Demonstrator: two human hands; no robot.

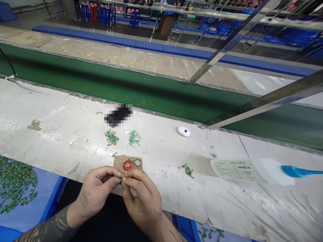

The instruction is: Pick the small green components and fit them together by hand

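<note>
Over the table's near edge, the fingertips of both my hands meet around a tiny green piece (120, 179), mostly hidden by the fingers. My left hand (97, 190) pinches it between thumb and forefinger. From the other side my right hand (142, 196) touches it with closed fingers; whether it also grips the piece is unclear. Just beyond the fingers lies a square of brown cardboard (118, 162). On it sit a small round dish of glossy red-orange stuff (128, 165) and a bottle cap (137, 163) with something pale inside.
Farther up the table are a dark green-brown pile (111, 137), a lighter green pile (134, 137) and a pixelated black object (118, 115). To the right lie a small green cluster (188, 170), a white oval device (184, 131) and a large glue bottle (237, 170). A blue bin (47, 198) holds many green pieces.
</note>
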